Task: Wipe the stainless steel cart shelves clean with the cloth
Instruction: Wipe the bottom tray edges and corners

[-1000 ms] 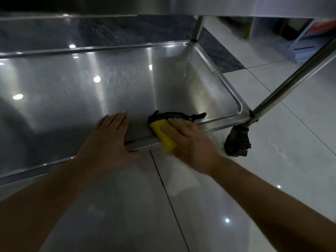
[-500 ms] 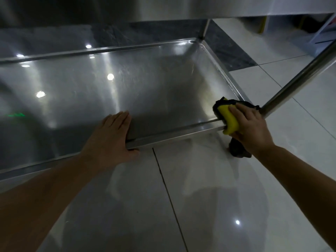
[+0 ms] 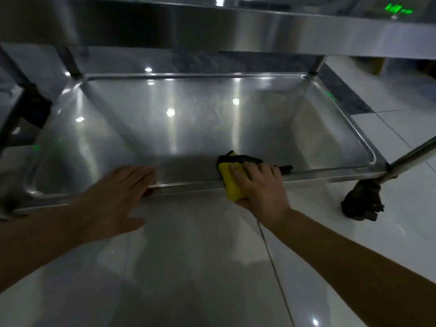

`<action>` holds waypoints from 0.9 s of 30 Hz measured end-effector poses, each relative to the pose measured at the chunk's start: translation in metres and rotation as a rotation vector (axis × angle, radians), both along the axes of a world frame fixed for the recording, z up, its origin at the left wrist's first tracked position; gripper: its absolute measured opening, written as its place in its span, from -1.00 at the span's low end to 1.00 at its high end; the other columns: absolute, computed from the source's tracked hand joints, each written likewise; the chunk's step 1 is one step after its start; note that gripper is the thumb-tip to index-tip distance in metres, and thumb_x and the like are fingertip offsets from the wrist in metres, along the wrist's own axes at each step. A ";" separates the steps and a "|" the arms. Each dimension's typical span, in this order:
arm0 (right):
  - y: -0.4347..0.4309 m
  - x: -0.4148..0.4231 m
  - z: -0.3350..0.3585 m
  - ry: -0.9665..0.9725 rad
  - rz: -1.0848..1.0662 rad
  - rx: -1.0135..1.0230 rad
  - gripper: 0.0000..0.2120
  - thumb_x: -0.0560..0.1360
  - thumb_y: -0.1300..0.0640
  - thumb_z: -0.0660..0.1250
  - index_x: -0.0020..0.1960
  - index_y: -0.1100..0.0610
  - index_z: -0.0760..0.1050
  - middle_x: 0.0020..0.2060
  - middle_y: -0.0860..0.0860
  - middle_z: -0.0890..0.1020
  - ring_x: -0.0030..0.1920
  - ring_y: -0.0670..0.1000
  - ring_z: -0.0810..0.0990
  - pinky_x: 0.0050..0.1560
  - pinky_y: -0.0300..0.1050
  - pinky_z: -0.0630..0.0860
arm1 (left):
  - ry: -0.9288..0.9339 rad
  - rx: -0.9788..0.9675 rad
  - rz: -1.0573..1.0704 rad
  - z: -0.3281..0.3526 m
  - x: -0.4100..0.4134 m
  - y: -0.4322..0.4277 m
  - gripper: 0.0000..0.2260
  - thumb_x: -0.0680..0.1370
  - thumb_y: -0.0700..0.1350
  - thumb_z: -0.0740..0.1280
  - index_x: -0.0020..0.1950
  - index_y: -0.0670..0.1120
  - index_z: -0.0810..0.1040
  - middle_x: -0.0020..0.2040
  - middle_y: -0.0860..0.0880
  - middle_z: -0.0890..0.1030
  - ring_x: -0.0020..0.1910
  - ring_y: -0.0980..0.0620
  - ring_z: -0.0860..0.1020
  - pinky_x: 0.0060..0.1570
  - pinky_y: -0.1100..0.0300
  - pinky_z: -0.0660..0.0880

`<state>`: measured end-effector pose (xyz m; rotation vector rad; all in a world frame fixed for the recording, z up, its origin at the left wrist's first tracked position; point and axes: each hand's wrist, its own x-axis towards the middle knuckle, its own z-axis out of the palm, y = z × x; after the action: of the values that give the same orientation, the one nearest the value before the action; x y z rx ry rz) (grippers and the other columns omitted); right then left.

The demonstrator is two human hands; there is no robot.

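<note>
On shelf rim [image 3: 188, 184], cloth [image 3: 232, 186] beneath gripping right fingers [image 3: 245, 171]; left fingers [image 3: 139, 173] flat, empty.

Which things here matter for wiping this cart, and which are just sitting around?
For the job: yellow cloth, right hand gripping it over the front rim, left hand resting on that rim, bottom shelf, upper shelf.
Just there: caster wheel, cart leg, tiled floor.

This looks like a commercial kitchen or service back room: a stainless steel cart [image 3: 188, 128] with tray shelves rolls on a caster [image 3: 361, 204] over glossy white floor tiles [image 3: 188, 267].
</note>
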<state>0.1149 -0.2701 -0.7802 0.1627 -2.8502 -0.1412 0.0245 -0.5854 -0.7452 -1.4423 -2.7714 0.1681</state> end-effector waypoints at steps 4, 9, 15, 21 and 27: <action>-0.093 -0.026 0.002 -0.005 0.125 0.000 -0.17 0.11 -0.17 0.60 0.30 0.09 0.49 0.00 0.12 0.59 -0.14 0.18 0.54 -0.11 0.05 0.47 | -0.035 0.027 0.113 0.004 0.012 -0.082 -0.23 0.30 0.23 0.22 0.35 -0.27 0.39 0.27 -0.22 0.48 0.24 -0.12 0.35 0.40 0.23 -0.04; -0.199 -0.056 0.002 0.019 0.234 0.012 -0.17 0.14 -0.21 0.57 0.32 0.10 0.48 -0.02 0.09 0.58 -0.13 0.15 0.52 -0.13 -0.02 0.45 | -0.029 0.077 0.229 -0.011 0.019 -0.163 -0.33 0.38 0.11 0.23 0.39 -0.26 0.38 0.34 -0.21 0.43 0.29 -0.17 0.38 0.33 0.03 0.21; -0.310 -0.089 -0.001 0.053 0.363 -0.039 -0.24 0.16 -0.16 0.54 0.29 0.08 0.50 0.01 0.06 0.56 -0.10 0.15 0.53 -0.10 -0.02 0.43 | -0.006 0.096 0.294 -0.010 0.034 -0.202 -0.49 0.60 0.01 -0.01 0.33 -0.31 0.44 0.30 -0.24 0.48 0.29 -0.15 0.38 0.44 0.18 -0.02; -0.306 -0.088 -0.002 0.023 0.399 -0.116 -0.24 0.17 -0.07 0.50 0.34 0.07 0.46 0.15 0.03 0.55 -0.03 0.13 0.51 -0.05 0.00 0.42 | 0.017 0.206 0.293 -0.023 0.033 -0.195 -0.43 0.44 -0.02 0.18 0.39 -0.27 0.36 0.33 -0.23 0.43 0.30 -0.15 0.37 0.42 0.13 0.11; -0.191 -0.056 0.001 -0.093 0.150 -0.186 -0.24 0.17 -0.07 0.31 0.38 0.05 0.44 0.25 0.06 0.52 0.04 0.15 0.50 0.05 0.00 0.39 | 0.018 0.252 0.211 -0.024 0.025 -0.136 -0.37 0.37 0.01 0.28 0.39 -0.22 0.34 0.33 -0.19 0.44 0.27 -0.10 0.36 0.30 0.07 0.22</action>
<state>0.0586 -0.4611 -0.7793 0.3513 -2.9092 0.1667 0.0496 -0.7218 -0.7691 -1.0870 -2.8010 -0.1614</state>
